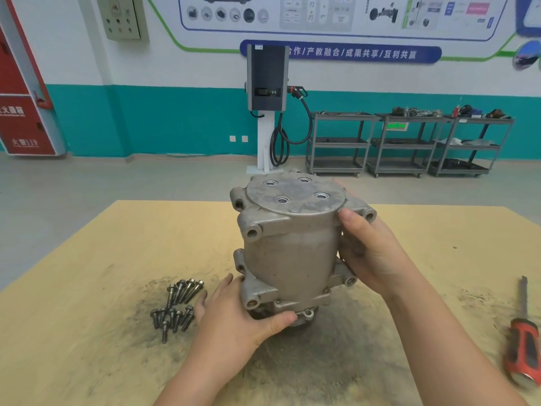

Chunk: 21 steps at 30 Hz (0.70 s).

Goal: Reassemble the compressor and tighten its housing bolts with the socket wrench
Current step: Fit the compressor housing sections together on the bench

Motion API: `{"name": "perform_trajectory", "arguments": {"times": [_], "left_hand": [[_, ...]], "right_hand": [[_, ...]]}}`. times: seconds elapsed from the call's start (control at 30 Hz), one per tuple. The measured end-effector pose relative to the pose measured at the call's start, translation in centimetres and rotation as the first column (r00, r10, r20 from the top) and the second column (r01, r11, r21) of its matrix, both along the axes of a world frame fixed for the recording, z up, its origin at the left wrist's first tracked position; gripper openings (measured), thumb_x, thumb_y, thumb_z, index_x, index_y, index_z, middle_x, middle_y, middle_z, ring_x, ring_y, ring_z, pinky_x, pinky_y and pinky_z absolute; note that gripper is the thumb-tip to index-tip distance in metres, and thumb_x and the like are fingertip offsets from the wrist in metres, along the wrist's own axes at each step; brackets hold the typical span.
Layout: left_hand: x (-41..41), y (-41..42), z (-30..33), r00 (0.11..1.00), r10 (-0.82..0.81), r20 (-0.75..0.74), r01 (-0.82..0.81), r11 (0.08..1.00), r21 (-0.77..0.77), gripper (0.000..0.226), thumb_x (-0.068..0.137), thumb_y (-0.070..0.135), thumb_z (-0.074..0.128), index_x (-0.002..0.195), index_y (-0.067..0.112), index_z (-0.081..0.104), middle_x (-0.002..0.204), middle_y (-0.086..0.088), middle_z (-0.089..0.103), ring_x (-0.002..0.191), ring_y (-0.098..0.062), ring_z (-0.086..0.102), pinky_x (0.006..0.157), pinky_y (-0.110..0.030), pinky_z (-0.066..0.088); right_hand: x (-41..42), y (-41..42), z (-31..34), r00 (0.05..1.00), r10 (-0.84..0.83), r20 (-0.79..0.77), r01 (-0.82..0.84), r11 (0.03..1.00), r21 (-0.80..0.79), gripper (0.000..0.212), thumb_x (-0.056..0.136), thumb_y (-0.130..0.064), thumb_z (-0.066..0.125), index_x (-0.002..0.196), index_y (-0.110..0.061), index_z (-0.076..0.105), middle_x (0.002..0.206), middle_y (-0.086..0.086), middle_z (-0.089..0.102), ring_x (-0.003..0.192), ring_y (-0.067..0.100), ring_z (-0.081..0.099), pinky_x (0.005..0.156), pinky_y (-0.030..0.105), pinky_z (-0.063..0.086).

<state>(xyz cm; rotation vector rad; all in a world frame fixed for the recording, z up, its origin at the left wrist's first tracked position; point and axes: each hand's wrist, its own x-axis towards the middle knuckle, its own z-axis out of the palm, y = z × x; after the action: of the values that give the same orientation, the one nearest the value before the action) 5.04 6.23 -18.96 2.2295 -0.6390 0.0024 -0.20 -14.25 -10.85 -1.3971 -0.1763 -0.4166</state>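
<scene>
Compressor [289, 253]: grey cast-metal cylinder, standing upright on end near the middle of a tan wooden table [87, 303], its flat round end face upward and showing four round recessed ports. Lugs with bolt holes project from the housing near the top and again near the base. Left hand [234, 315]: wrapped around the lower left part of the housing, thumb curled under the bottom rim at the front, fingers reaching behind the lower lug; grip is wide and holds the compressor. Right hand [371, 253]: pressed against the right side of the housing, thumb tip at the upper rim, fingers curved around the far side and mostly hidden; it too holds the compressor. Bolts [177, 306]: loose cluster of dark flanged bolts lying on the table just left of the left hand, some side by side, others crossed. Screwdriver [524, 341]: red and black handle, metal shaft pointing away from the viewer, lying at the table's right edge, well apart from the compressor; handle is blurred. Table surface: dark grimy smudges around the bolts and under the compressor. Background: grey shelving carts [409, 145] against a teal and white wall, a charging post [268, 106] with a black cable, a red cabinet [20, 112] at the left.
</scene>
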Motion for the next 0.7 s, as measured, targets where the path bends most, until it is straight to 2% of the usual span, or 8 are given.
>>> {"name": "perform_trajectory", "arguments": {"times": [0.1,0.2,0.3,0.43,0.57,0.7], "left_hand": [[0.0,0.5,0.0,0.998,0.018,0.054,-0.021,0.998,0.057,0.088,0.040,0.108,0.018,0.104,0.057,0.053,0.107,0.035,0.056,0.117,0.002,0.045,0.111,-0.038,0.016],[0.5,1.2,0.3,0.998,-0.044,-0.041,0.044,0.999,-0.015,0.068,0.046,0.100,0.038,0.105,0.066,0.045,0.103,0.034,0.061,0.113,-0.001,0.051,0.110,-0.043,0.029],[0.8,1.3,0.5,0.991,-0.118,-0.061,0.111,0.989,-0.101,0.053,0.052,0.091,0.048,0.102,0.075,0.038,0.106,0.031,0.063,0.114,-0.002,0.053,0.109,-0.049,0.034],[0.8,1.0,0.4,0.990,-0.140,-0.001,0.139,0.984,-0.113,0.060,0.050,0.102,0.036,0.105,0.079,0.034,0.108,0.033,0.062,0.117,-0.003,0.053,0.108,-0.050,0.034],[0.9,1.1,0.2,0.988,-0.155,0.001,0.154,0.981,-0.114,0.057,0.056,0.100,0.034,0.108,0.080,0.028,0.112,0.041,0.057,0.120,0.001,0.050,0.112,-0.051,0.029],[1.4,1.0,-0.3,0.995,-0.088,0.037,0.089,0.996,-0.024,0.079,0.044,0.107,0.017,0.109,0.065,0.037,0.117,0.034,0.053,0.125,-0.003,0.043,0.112,-0.040,0.019]], "right_hand": [[0.3,0.2,-0.2,0.995,-0.103,-0.014,0.103,0.994,0.040,0.123,0.041,-0.052,0.093,0.141,-0.005,0.039,0.135,0.018,0.057,0.124,0.029,0.056,0.104,0.045,0.043],[0.6,1.4,-1.0,0.964,-0.262,0.036,0.261,0.965,0.023,0.113,0.036,-0.062,0.090,0.131,-0.018,0.045,0.128,0.008,0.061,0.109,0.016,0.065,0.086,0.029,0.052],[0.9,2.2,-1.6,0.950,-0.307,0.051,0.304,0.951,0.051,0.115,0.039,-0.068,0.087,0.137,-0.023,0.044,0.132,0.005,0.059,0.113,0.017,0.063,0.092,0.036,0.052],[0.8,2.6,-1.4,0.940,-0.330,0.093,0.324,0.943,0.072,0.100,0.049,-0.061,0.086,0.132,-0.019,0.049,0.124,0.005,0.065,0.113,0.021,0.064,0.093,0.040,0.052],[0.5,3.2,-1.6,0.910,-0.382,0.165,0.374,0.924,0.075,0.078,0.061,-0.046,0.080,0.127,-0.014,0.053,0.111,-0.004,0.071,0.103,0.015,0.068,0.079,0.025,0.054],[0.4,3.4,-1.4,0.883,-0.424,0.200,0.422,0.905,0.054,0.064,0.062,-0.043,0.075,0.119,-0.019,0.056,0.104,-0.015,0.071,0.096,0.004,0.068,0.074,0.016,0.052]]}}
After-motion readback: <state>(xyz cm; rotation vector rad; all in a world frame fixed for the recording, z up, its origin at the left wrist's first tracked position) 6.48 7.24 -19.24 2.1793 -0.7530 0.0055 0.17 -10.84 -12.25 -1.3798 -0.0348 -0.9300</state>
